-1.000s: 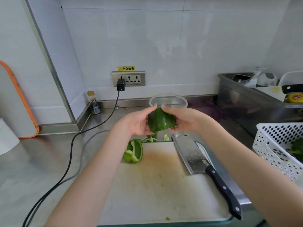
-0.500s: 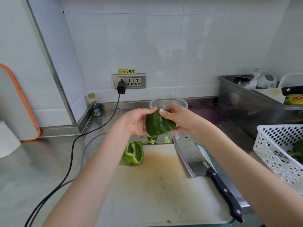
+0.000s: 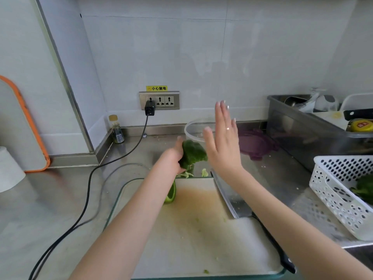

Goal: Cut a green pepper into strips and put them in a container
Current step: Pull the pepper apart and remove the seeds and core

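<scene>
Head view: left hand (image 3: pixel 175 156) grips pepper half (image 3: pixel 192 153) above far edge of cutting board (image 3: pixel 201 229), arm stretched forward. Right hand (image 3: pixel 223 142) raised just right of it, palm facing left, fingers (image 3: pixel 221 112) straight, apart from pepper. Second pepper half (image 3: pixel 171 194) on board, partly under left forearm. Clear container (image 3: pixel 194 128) on desk (image 3: pixel 50 199) behind. Cleaver (image 3: pixel 232 199) on board's right.

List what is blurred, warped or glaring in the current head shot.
Head view: the raised right hand is motion-smeared at its fingertips; the pepper half gripped by the left hand is soft-edged; wide-angle distortion tilts the wall corner trim; the steel counter shows dull reflections, no harsh glare; lighting is even and diffuse.
</scene>
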Demonstrator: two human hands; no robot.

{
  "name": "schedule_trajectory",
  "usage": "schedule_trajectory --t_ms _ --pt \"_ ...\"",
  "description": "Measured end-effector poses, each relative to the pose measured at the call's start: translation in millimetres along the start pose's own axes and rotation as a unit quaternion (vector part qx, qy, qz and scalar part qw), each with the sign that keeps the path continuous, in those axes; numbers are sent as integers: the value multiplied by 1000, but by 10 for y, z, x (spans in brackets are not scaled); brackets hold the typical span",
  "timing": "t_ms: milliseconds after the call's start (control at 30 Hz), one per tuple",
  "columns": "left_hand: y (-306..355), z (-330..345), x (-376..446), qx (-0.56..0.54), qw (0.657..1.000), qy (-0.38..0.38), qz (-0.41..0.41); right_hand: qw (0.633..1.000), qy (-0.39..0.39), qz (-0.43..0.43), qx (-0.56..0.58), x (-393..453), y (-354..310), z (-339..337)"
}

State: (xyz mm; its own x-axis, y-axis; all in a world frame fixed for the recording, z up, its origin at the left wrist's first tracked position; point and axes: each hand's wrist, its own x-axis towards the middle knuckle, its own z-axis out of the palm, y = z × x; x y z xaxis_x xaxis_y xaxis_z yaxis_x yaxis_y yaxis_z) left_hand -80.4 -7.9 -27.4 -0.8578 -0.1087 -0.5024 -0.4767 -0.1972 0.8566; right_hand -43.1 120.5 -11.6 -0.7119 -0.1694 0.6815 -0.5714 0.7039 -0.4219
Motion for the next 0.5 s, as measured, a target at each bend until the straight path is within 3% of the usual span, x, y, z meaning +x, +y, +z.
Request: schedule_trajectory --t_ms 33,100,133,200,233,300,367,433,500 --pt "-27 5 40 -14 1000 5 12 997 -64 -33 20 -61 -48 -11" --pt "-61 47 -14 -18 999 -2 37 971 -232 -8 65 -157 -78 18" --pt "-108 35 45 -15 999 7 37 969 -229 18 88 -161 -85 21" --pt "-152 23 211 -12 999 27 11 981 -147 61 113 -120 -82 7" --pt "-158 12 239 1 999 34 7 975 -168 85 118 -122 -73 13" --pt "-88 18 5 45 997 48 44 941 -231 152 194 -128 -33 28" --pt "-47 17 -202 32 995 35 93 908 -181 222 306 -58 7 -33" --pt "-44 -49 -366 70 974 -13 214 877 -219 253 346 -8 44 -187" --pt "-5 -172 -536 193 908 -61 367 871 -276 220 341 -72 104 -274"
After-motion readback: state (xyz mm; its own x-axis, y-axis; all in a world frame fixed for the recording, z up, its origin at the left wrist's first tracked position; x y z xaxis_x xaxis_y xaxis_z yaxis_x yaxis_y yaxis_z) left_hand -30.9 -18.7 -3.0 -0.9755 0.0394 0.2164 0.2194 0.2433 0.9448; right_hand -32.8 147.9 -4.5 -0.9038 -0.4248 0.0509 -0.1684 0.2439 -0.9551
